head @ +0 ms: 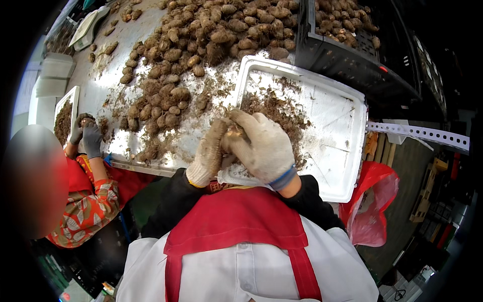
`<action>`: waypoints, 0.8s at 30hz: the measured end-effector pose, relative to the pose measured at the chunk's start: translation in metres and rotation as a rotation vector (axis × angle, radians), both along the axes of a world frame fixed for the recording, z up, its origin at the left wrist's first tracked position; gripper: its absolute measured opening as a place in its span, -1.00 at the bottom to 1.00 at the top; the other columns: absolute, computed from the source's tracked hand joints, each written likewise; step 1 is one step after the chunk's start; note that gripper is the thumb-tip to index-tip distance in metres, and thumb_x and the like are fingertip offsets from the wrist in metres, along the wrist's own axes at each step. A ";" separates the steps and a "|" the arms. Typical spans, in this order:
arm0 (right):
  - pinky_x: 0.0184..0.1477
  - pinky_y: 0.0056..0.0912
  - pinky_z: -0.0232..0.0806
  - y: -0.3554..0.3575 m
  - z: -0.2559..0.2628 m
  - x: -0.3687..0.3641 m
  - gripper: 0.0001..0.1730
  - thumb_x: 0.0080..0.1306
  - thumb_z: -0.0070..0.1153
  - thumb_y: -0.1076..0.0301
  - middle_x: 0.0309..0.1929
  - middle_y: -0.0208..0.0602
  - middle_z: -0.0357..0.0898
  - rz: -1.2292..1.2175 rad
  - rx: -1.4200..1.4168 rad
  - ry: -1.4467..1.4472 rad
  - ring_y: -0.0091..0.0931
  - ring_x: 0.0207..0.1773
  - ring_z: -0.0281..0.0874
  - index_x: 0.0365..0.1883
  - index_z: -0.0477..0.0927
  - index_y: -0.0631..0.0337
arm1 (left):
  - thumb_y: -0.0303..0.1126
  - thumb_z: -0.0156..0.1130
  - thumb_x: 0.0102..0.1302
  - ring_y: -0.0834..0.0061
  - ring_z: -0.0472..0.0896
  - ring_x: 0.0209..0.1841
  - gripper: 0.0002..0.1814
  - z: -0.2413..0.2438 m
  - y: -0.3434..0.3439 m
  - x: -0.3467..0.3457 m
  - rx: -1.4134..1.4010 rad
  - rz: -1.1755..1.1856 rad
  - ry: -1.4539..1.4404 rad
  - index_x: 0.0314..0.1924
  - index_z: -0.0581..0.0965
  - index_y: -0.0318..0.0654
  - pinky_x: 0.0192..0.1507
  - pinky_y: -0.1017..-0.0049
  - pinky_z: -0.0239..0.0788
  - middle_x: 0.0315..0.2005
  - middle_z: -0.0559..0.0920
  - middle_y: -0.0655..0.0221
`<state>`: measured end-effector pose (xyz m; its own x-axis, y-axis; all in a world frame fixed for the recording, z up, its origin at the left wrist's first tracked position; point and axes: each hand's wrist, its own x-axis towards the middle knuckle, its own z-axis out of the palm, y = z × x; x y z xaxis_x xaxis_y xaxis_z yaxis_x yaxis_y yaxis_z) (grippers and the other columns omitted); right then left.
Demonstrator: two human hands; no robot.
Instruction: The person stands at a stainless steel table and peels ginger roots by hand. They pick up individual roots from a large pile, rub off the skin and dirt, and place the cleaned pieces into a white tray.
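Note:
My two gloved hands meet just over the left side of a white foam tray (332, 113). Between the fingers is a taro corm (234, 132), mostly hidden by the soiled gloves. My left hand (209, 151) closes round it from the left, and my right hand (262, 145) grips it from the right. Brown fibrous peelings (279, 109) lie in the tray beneath and behind the hands. To the left, a small heap of hairy taro corms (162, 105) rests on the metal table (109, 79), joining a larger pile (222, 30) farther back.
A co-worker's gloved hands (87, 132) work at the left, beside a smaller tray of peelings (64, 119). A black plastic crate (339, 53) holding corms stands at the back right. A red plastic bag (371, 204) hangs right of the foam tray. A scale (88, 28) sits back left.

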<state>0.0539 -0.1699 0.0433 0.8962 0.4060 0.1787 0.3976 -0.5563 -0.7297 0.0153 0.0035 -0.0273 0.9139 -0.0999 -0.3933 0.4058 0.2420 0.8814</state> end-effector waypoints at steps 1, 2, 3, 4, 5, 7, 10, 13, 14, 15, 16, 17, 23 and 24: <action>-0.16 -0.18 0.49 0.004 -0.006 0.002 -0.58 0.38 0.19 0.10 -0.29 -0.14 0.57 -0.017 -0.067 -0.032 -0.28 -0.19 0.60 0.04 0.63 0.22 | 0.26 -0.16 0.58 0.69 0.48 -0.53 -0.29 -0.024 0.002 -0.004 0.108 0.016 -0.052 0.28 0.43 -0.28 -0.53 0.66 0.26 -0.28 0.63 0.34; -0.09 -0.19 0.50 0.002 -0.019 0.009 -0.56 0.43 0.09 0.07 -0.24 -0.08 0.65 -0.014 0.139 0.101 -0.23 -0.16 0.66 0.08 0.62 0.23 | 0.26 -0.17 0.58 0.70 0.48 -0.50 -0.26 -0.086 0.002 -0.012 0.331 0.055 -0.236 0.33 0.40 -0.28 -0.50 0.66 0.27 -0.26 0.62 0.36; -0.05 -0.19 0.50 -0.004 -0.031 0.015 -0.55 0.45 0.07 0.09 -0.18 -0.06 0.66 -0.044 0.232 0.227 -0.21 -0.12 0.67 0.11 0.60 0.24 | 0.25 -0.16 0.59 0.65 0.54 -0.42 -0.30 -0.056 -0.008 -0.005 0.194 0.022 -0.190 0.33 0.41 -0.23 -0.40 0.62 0.37 -0.24 0.63 0.37; 0.00 -0.20 0.50 -0.007 -0.040 0.021 -0.55 0.46 0.04 0.10 -0.12 -0.04 0.68 -0.056 0.327 0.349 -0.20 -0.07 0.67 0.14 0.59 0.24 | 0.23 -0.15 0.59 0.60 0.60 -0.33 -0.33 -0.024 -0.015 -0.001 0.066 0.007 -0.140 0.34 0.41 -0.19 -0.31 0.58 0.47 -0.22 0.64 0.37; 0.04 -0.21 0.50 -0.009 -0.047 0.024 -0.54 0.47 0.02 0.12 -0.06 -0.02 0.69 -0.068 0.424 0.472 -0.18 -0.03 0.68 0.17 0.58 0.24 | 0.21 -0.15 0.60 0.55 0.65 -0.25 -0.36 0.010 -0.022 0.003 -0.055 -0.003 -0.082 0.35 0.41 -0.14 -0.21 0.55 0.57 -0.19 0.64 0.38; 0.17 -0.26 0.47 -0.010 -0.054 0.024 -0.52 0.48 -0.03 0.13 0.04 0.04 0.67 -0.153 0.455 0.404 -0.16 0.07 0.66 0.21 0.55 0.27 | 0.16 -0.13 0.62 0.54 0.66 -0.30 -0.40 0.030 -0.013 0.007 -0.233 -0.068 0.041 0.30 0.44 -0.18 -0.23 0.57 0.57 -0.23 0.65 0.37; 0.19 -0.20 0.47 -0.020 -0.041 0.016 -0.50 0.40 0.11 0.18 0.15 0.07 0.59 -0.193 0.392 0.196 -0.14 0.15 0.61 0.23 0.53 0.26 | 0.14 -0.11 0.62 0.50 0.68 -0.32 -0.40 0.030 -0.009 0.011 -0.534 0.042 0.258 0.24 0.49 -0.24 -0.26 0.59 0.59 -0.24 0.67 0.33; 0.21 -0.15 0.46 -0.023 -0.028 0.004 -0.41 0.28 0.28 0.18 0.16 0.04 0.54 -0.092 0.204 0.147 -0.12 0.17 0.57 0.24 0.53 0.24 | 0.12 0.00 0.59 0.43 0.71 -0.13 -0.43 0.011 -0.002 0.015 -0.784 0.045 0.266 0.21 0.51 -0.25 -0.16 0.54 0.64 -0.08 0.69 0.27; 0.22 -0.14 0.45 -0.021 -0.030 0.002 -0.37 0.22 0.34 0.17 0.15 0.03 0.52 -0.057 0.111 0.046 -0.11 0.17 0.56 0.24 0.53 0.23 | 0.09 0.02 0.59 0.43 0.70 -0.10 -0.45 0.010 -0.003 0.013 -0.790 0.089 0.283 0.21 0.51 -0.25 -0.14 0.54 0.64 -0.07 0.68 0.27; 0.23 -0.14 0.44 -0.020 -0.031 0.000 -0.32 0.17 0.40 0.16 0.15 0.02 0.51 -0.029 0.024 -0.059 -0.11 0.17 0.55 0.24 0.54 0.22 | 0.07 0.04 0.59 0.43 0.70 -0.07 -0.48 0.013 -0.006 0.012 -0.796 0.133 0.299 0.21 0.51 -0.24 -0.12 0.54 0.63 -0.05 0.68 0.28; 0.23 -0.13 0.43 -0.013 -0.021 -0.001 -0.31 0.15 0.41 0.15 0.15 0.01 0.52 -0.028 0.042 -0.048 -0.11 0.17 0.54 0.24 0.54 0.22 | 0.03 0.06 0.59 0.44 0.70 -0.07 -0.51 0.001 -0.010 0.005 -0.588 0.133 0.160 0.20 0.51 -0.22 -0.11 0.52 0.64 -0.05 0.68 0.31; 0.23 -0.13 0.43 -0.007 -0.016 -0.001 -0.29 0.14 0.43 0.14 0.14 0.00 0.52 -0.028 0.061 -0.036 -0.11 0.17 0.54 0.23 0.54 0.22 | -0.01 0.08 0.59 0.45 0.70 -0.07 -0.55 -0.011 -0.015 -0.002 -0.362 0.147 0.043 0.20 0.51 -0.20 -0.11 0.50 0.65 -0.05 0.67 0.34; 0.10 -0.16 0.45 -0.004 -0.034 -0.002 -0.55 0.32 0.23 0.29 -0.02 -0.06 0.59 0.053 0.220 -0.040 -0.14 0.05 0.60 0.15 0.61 0.25 | 0.08 -0.02 0.61 0.56 0.66 -0.27 -0.56 0.025 -0.011 0.011 -0.575 0.121 0.266 0.07 0.55 -0.12 -0.31 0.61 0.58 -0.25 0.66 0.46; 0.08 -0.18 0.46 -0.004 -0.035 -0.003 -0.60 0.35 0.19 0.32 -0.05 -0.06 0.60 0.076 0.255 -0.052 -0.14 0.02 0.62 0.13 0.63 0.25 | 0.12 -0.05 0.61 0.60 0.59 -0.35 -0.54 0.022 -0.008 0.010 -0.435 0.084 0.235 0.03 0.56 -0.10 -0.39 0.63 0.45 -0.31 0.63 0.50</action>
<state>0.0510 -0.1740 0.0080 0.8515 0.4082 0.3290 0.4722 -0.3244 -0.8197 0.0257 -0.0047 -0.0052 0.8173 -0.2306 -0.5280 0.5450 0.6068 0.5786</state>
